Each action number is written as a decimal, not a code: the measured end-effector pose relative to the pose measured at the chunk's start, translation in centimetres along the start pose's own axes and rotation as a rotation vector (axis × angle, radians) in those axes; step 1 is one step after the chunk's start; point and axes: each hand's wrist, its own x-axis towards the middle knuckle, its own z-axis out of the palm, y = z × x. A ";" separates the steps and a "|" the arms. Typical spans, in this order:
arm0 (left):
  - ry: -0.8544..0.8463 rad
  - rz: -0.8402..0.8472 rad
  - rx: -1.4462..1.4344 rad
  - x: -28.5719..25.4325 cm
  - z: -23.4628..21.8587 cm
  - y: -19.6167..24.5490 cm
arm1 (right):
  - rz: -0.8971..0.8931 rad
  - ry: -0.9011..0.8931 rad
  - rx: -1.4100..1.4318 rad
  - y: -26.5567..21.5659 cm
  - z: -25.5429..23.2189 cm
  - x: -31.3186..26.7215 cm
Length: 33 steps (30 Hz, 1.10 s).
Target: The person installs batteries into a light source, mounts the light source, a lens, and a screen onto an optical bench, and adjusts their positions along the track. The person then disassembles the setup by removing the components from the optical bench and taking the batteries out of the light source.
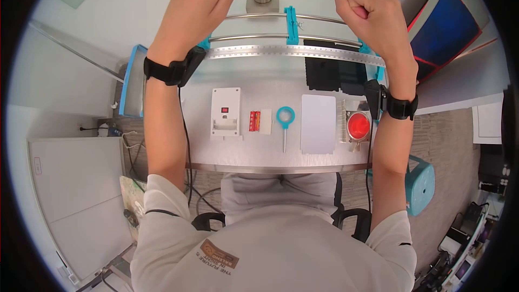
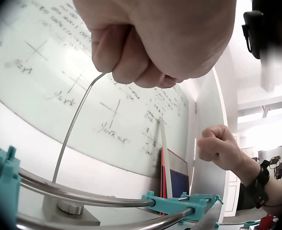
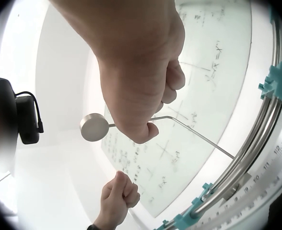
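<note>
Both hands are raised above the far side of the metal table (image 1: 259, 154), apart from each other. My left hand (image 1: 197, 11) is curled into a fist at the upper left, above the steel rails (image 1: 248, 38), and holds nothing. Curled likewise, my right hand (image 1: 378, 19) hovers at the upper right with nothing in its grip. In the left wrist view the left fist (image 2: 146, 43) overlaps a bent metal rod (image 2: 76, 120). Below them on the table lie a white box (image 1: 225, 105) with a red switch, red batteries (image 1: 254, 121), and a blue ring-headed tool (image 1: 285, 116).
A white card (image 1: 318, 124) and a red round container (image 1: 358, 126) sit toward the table's right. Behind them are a black sheet (image 1: 327, 70) and a long steel ruler (image 1: 259, 50). A metal block (image 1: 263, 5) stands beyond the rails. A whiteboard (image 2: 45, 91) covers the wall.
</note>
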 end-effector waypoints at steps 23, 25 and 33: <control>-0.052 0.214 0.020 -0.1 0.6 0.8 | -0.178 -0.024 0.014 -1.6 0.7 0.8; -0.039 0.193 -0.007 -0.1 0.7 0.9 | -0.199 -0.043 -0.013 -2.0 0.3 0.6; -0.284 -0.156 0.004 1.2 -0.8 2.8 | 0.135 -0.303 0.023 -1.1 1.1 0.1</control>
